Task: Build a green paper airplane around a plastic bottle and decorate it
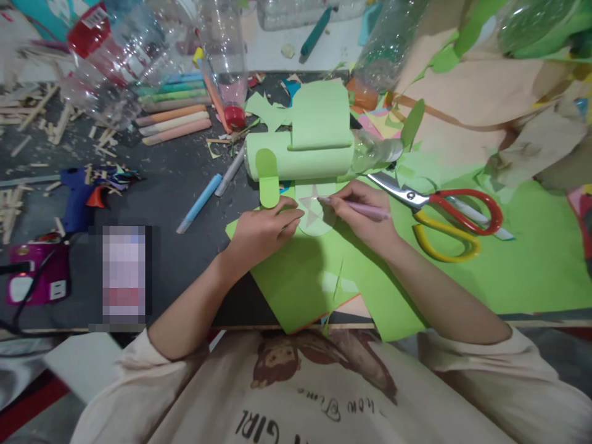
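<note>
My left hand point(264, 229) rests on a green paper sheet point(300, 290), fingers curled and pressing down a pale round cutout point(314, 217) that bears a star shape. My right hand point(363, 213) is closed around a light purple pen point(365, 209), its tip touching the cutout at the star. Just beyond both hands lies a bottle wrapped in green paper point(300, 157) with a green flap hanging from it.
Red and yellow scissors point(444, 216) lie right of my right hand. Blue and grey pens point(201, 203) lie to the left. A blue glue gun point(78, 197), pastel sticks point(173, 117), clear plastic bottles point(226, 55), wood scraps and paper offcuts crowd the far table.
</note>
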`<state>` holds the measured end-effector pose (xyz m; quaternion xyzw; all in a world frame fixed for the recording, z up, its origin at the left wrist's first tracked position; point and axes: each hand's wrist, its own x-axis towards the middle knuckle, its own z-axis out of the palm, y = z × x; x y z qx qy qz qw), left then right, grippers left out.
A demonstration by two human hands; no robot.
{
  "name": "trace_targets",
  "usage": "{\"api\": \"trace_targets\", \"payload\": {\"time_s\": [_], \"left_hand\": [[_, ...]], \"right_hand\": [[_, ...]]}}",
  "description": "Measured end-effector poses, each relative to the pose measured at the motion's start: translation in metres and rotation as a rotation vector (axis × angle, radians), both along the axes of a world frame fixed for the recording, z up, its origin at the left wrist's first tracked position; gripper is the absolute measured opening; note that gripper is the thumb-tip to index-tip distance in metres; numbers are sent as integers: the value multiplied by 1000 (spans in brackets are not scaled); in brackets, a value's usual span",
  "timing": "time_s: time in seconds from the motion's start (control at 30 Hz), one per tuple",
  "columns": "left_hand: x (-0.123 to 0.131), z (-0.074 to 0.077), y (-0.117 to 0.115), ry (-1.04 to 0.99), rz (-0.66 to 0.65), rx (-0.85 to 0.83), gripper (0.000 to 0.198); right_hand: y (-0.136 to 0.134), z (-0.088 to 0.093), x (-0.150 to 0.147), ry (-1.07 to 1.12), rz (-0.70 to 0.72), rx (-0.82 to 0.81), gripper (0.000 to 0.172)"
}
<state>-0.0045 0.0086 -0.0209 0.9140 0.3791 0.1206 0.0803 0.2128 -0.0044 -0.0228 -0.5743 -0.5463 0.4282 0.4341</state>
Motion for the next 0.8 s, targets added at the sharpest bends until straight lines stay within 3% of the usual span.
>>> {"api": "trace_targets", "payload": {"time_s": [0.2,0.4,0.67,0.8], "left_hand": [[1,-1,0,-39,-6,49,38],[1,1,0,-16,7,15,38],[1,0,1,-21,1,0,39],[0,1,0,-15,0,9,38]], "right_hand": [[1,0,-1,-19,94,-7,12],[-1,-1,0,-25,-22,37,17],[0,2,-1,-32,80,2,13],[0,1,0,-38,35,29,15]]}}
